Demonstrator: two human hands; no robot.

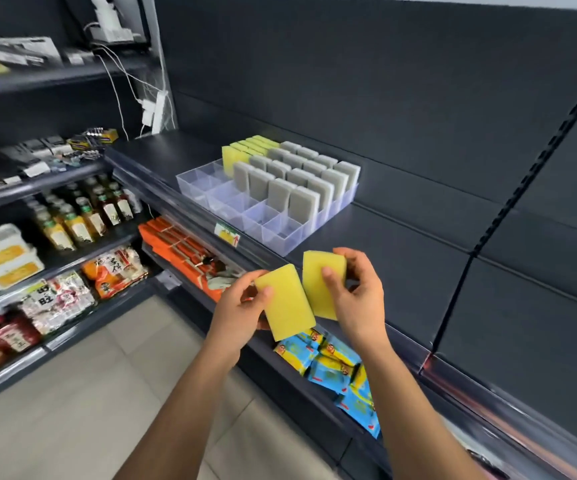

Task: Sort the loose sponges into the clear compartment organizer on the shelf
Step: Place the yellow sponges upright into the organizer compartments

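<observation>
- Left sponge point(285, 301), yellow, is pinched in the left hand point(242, 306): thumb on its face, fingers curled behind
- Right sponge point(321, 282), also yellow, is gripped by the right hand point(356, 296), thumb across the front
- I see the two just beside each other; whether they touch I cannot tell
- Both are held off the front edge of the dark shelf point(401, 244), near the clear organizer point(280, 239) standing on it
- In it, grey sponges point(301, 181) stand upright, with yellow sponges point(245, 150) at the back left
- Blue-and-yellow packets point(328, 362) lie on the shelf below the hands
</observation>
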